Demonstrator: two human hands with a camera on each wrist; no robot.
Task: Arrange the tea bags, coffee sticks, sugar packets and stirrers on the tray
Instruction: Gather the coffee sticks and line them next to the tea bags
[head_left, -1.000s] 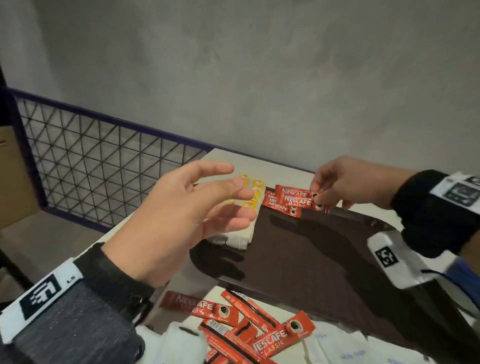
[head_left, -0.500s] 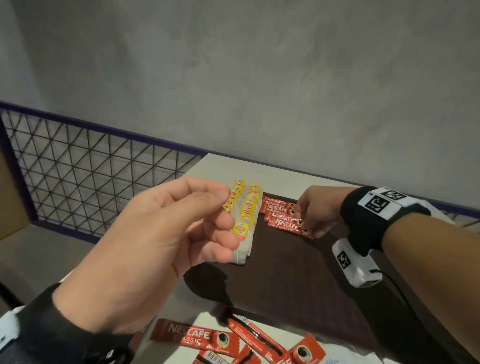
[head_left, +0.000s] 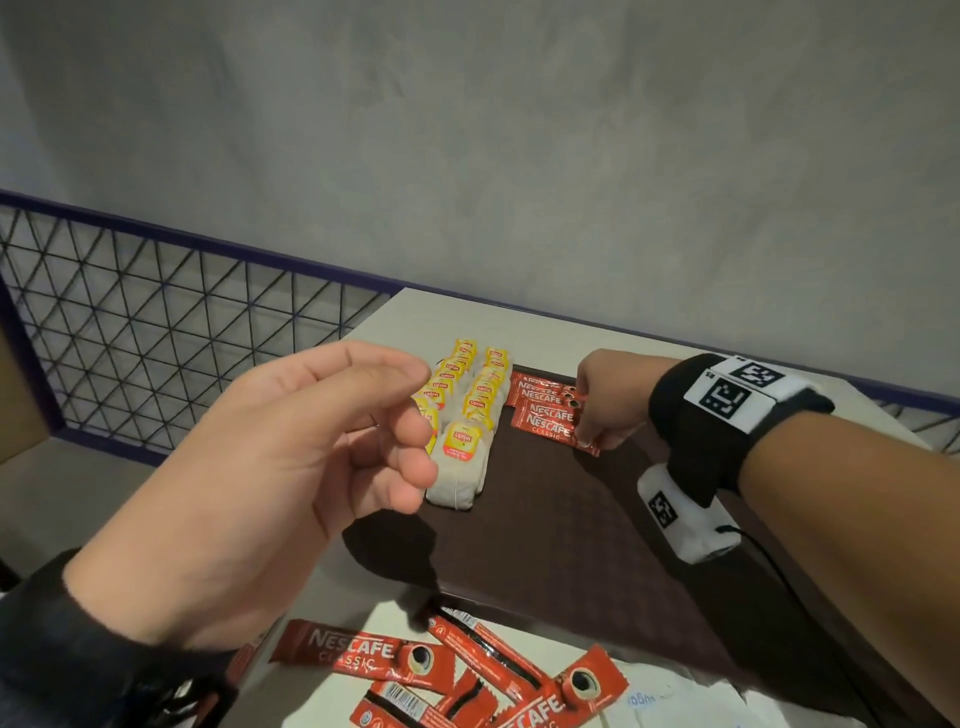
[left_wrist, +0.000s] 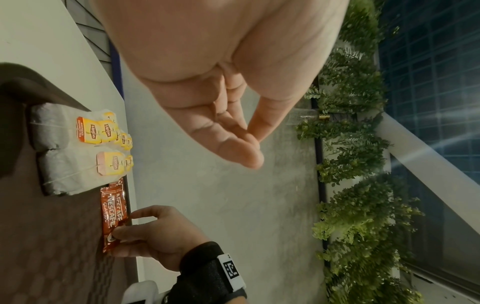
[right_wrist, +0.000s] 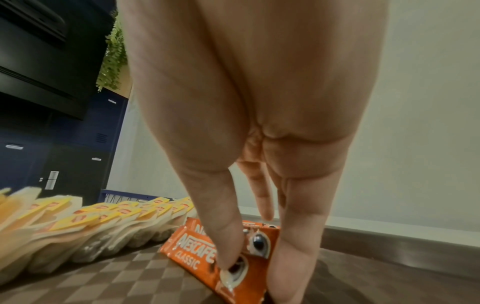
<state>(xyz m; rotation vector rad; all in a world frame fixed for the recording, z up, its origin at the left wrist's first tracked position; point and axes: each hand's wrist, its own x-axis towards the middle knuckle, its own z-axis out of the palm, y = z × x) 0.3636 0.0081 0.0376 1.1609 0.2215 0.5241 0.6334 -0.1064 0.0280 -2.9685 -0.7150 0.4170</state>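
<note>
Head view high, looking down on tray (head_left: 545, 519), both wrist views close, low, sharing its far corner

Grey plaster wall (head_left: 519, 130) straight ahead, purple-framed wire mesh railing (head_left: 156, 332) off left, pale table (head_left: 467, 317) pushed against it, hanging green foliage (left_wrist: 358, 144) on the far side, dark blue lockers (right_wrist: 64, 148) behind, dim indoor light

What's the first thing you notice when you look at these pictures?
Two neat rows of yellow-tagged Lipton tea bags stand out on the far left of the dark brown tray. Right beside them, the right hand presses a red Nescafe coffee stick onto a small row. The empty left hand hovers in front, above more loose coffee sticks on the table.
</note>
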